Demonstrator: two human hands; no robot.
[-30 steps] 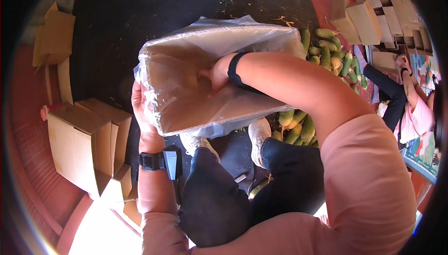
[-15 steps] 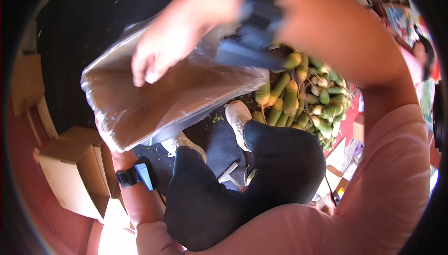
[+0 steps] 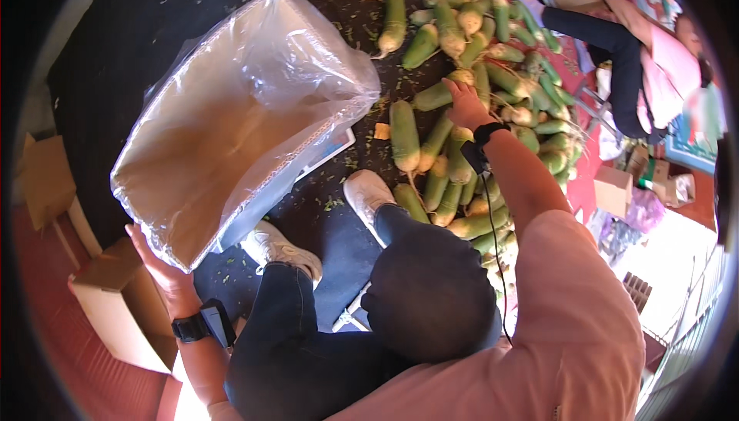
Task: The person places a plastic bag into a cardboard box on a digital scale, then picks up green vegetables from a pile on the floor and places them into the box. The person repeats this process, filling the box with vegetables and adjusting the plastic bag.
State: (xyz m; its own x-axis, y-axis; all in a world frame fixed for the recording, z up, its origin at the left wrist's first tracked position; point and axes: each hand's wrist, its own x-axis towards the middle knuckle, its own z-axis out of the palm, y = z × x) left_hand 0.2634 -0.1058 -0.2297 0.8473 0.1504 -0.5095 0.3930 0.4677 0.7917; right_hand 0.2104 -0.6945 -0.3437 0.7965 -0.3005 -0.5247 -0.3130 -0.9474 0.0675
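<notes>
A cardboard box (image 3: 192, 161) lined with clear plastic film (image 3: 296, 51) stands tilted at the left, its mouth toward me and nothing visible inside. My left hand (image 3: 160, 268) lies along the outside of its lower left corner, fingers stretched out. To the right spreads a heap of green radishes (image 3: 405, 136) with pale yellowish ends. Over that heap my right hand (image 3: 466, 107) reaches with fingers apart. Its fingertips are at a radish (image 3: 433, 96) lying on its side; I cannot tell whether they press on it.
Both my shoes (image 3: 281, 254) stand between box and heap on a dark floor littered with leaf scraps. At the left sits another open cardboard box (image 3: 127, 298). Another person in a pink top (image 3: 668, 75) sits at the far right, near small boxes (image 3: 613, 190) and plastic bags (image 3: 645, 209).
My right hand has left the lined box's mouth and moved right to the radishes. The lined box now shows its whole opening. My left hand stays at its lower left corner.
</notes>
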